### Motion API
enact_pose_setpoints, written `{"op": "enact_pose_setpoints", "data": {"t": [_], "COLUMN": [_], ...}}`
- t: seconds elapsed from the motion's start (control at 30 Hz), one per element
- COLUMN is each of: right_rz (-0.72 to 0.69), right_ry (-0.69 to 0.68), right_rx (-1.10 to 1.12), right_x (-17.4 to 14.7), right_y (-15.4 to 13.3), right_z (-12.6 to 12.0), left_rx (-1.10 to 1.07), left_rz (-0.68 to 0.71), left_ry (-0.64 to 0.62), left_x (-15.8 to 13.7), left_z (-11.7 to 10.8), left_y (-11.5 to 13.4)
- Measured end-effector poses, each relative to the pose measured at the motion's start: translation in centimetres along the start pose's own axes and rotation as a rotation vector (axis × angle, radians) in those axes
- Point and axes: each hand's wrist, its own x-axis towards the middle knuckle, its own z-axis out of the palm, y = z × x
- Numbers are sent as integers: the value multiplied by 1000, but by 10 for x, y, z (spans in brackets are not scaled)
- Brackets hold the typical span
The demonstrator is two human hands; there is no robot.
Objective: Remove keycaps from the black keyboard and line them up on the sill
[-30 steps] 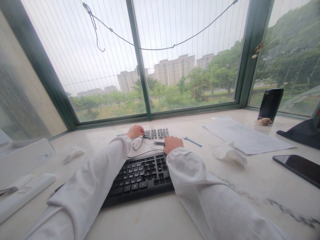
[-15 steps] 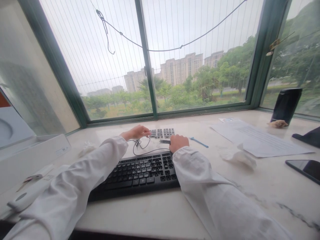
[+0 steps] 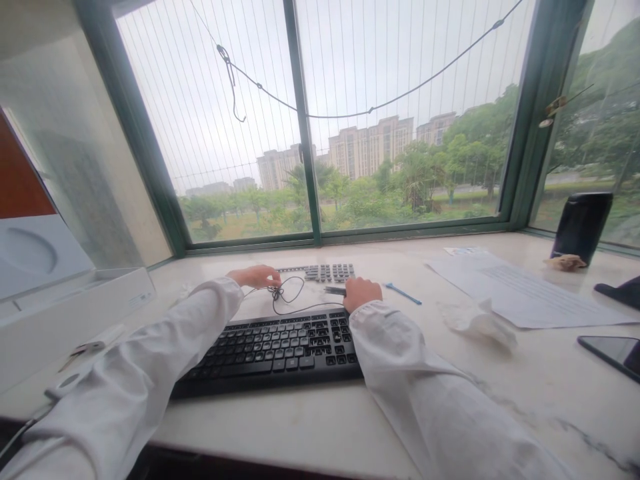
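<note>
A black keyboard (image 3: 250, 353) lies in front of me, with keycaps off its right part and bare sockets showing. Behind it, loose dark keycaps (image 3: 330, 272) stand in rows on the white surface. My left hand (image 3: 256, 275) is beside their left end, fingers pressed together and pointing down just above the tangled black cable (image 3: 276, 291); whatever they hold is hidden. Over the keyboard's top right corner, my right hand (image 3: 363, 293) is closed round a small dark brush-like tool (image 3: 335, 291), whose tip points left. A thin blue stick (image 3: 403, 293) lies to its right.
Crumpled tissue (image 3: 477, 323) and printed paper (image 3: 510, 287) lie at right, near a phone (image 3: 613, 352) and a dark upright object (image 3: 581, 227). A white box (image 3: 75, 313) and keys (image 3: 85, 350) are at left. A window frame (image 3: 350, 235) closes off the back.
My left hand has moved left and slightly down, away from the keycap rows towards the cable tangle. My right hand still holds the brush-like tool in about the same place. The view has shifted slightly.
</note>
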Motion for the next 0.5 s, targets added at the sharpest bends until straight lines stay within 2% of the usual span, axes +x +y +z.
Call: {"op": "enact_pose_setpoints", "data": {"t": [0.2,0.3,0.43,0.5], "right_rz": [-4,-4,-9,-13], "right_ry": [-4,2,10,23], "right_rx": [-9,-9,-6,-7], "right_x": [1,1,1,1], "right_y": [0,0,0,0], "right_z": [2,2,1,0], "left_rx": [-45,-40,30,52], "left_rz": [-5,-65,-184,-209], "left_ry": [-253,-365,-478,-475], "left_x": [-24,-39,-61,-71], "left_z": [-7,-7,-5,-6], "left_y": [-16,-31,-50,-52]}}
